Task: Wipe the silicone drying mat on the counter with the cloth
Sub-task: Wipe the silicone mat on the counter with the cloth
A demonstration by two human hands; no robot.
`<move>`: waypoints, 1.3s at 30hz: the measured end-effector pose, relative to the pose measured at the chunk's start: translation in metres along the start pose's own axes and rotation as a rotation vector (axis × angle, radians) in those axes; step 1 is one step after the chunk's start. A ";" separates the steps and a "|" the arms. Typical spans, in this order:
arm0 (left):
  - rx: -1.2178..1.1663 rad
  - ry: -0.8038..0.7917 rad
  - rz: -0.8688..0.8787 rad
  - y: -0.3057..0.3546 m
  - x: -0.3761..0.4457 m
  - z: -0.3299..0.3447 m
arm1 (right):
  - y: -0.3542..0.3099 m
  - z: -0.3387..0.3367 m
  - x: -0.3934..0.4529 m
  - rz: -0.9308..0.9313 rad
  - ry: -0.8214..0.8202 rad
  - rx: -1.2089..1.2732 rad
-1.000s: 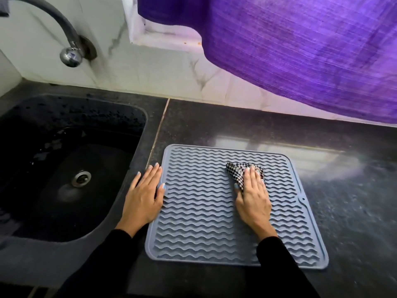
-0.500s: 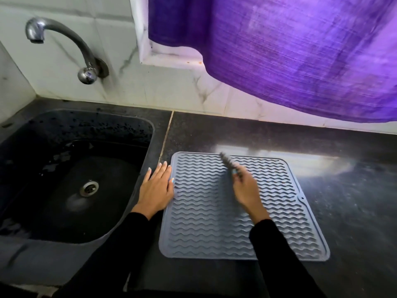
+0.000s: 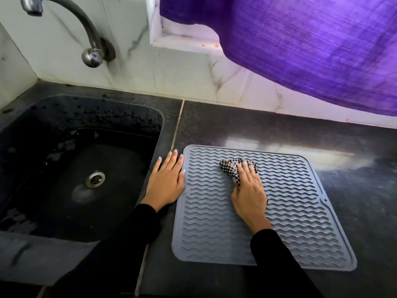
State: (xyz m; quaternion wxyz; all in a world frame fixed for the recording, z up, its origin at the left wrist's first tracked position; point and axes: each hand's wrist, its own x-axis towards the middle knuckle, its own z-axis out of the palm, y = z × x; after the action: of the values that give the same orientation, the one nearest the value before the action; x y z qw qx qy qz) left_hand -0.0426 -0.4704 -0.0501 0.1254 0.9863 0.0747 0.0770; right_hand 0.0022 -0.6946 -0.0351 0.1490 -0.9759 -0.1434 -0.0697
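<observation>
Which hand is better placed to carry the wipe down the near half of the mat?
The right hand: it already presses the cloth on the mat. The left hand lies flat on the counter at the mat's left edge, holding no cloth.

Bare mat (image 3: 290,222) surface near and right of right hand (image 3: 249,190); narrower bare strip left of it. Cloth (image 3: 231,167) bunched under fingers, toward mat's far edge. Left hand (image 3: 166,181) flat on counter (image 3: 354,190), touching mat's left edge, blocks that side. Sink (image 3: 64,117) drops away further left. Counter bare right and far of mat. Purple curtain (image 3: 300,50) overhangs far right; tap (image 3: 86,35) juts over sink.
</observation>
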 end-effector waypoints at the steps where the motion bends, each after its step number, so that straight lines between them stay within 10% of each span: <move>1: -0.016 0.000 0.000 0.000 0.000 0.000 | 0.000 -0.001 0.000 -0.002 0.006 0.041; 8: -0.115 -0.005 0.072 -0.004 -0.007 -0.008 | -0.008 -0.042 0.016 0.485 0.002 0.940; 16: -0.063 -0.051 0.045 -0.002 -0.006 -0.006 | -0.082 -0.001 -0.068 0.028 -0.051 0.165; 24: -0.095 -0.017 0.035 -0.001 -0.004 -0.005 | -0.077 0.005 -0.060 -0.048 -0.099 0.070; 31: -0.078 -0.001 0.033 0.001 -0.011 -0.007 | -0.064 -0.003 -0.062 -0.137 -0.069 0.253; 39: 0.002 -0.068 -0.010 0.012 -0.062 -0.013 | -0.067 -0.040 -0.052 0.234 -0.007 0.855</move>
State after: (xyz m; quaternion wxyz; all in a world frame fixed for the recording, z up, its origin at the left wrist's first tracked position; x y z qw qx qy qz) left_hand -0.1040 -0.4889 -0.0427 0.1271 0.9881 0.0755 0.0429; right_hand -0.0711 -0.6594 0.0112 0.5457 -0.8364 -0.0485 0.0167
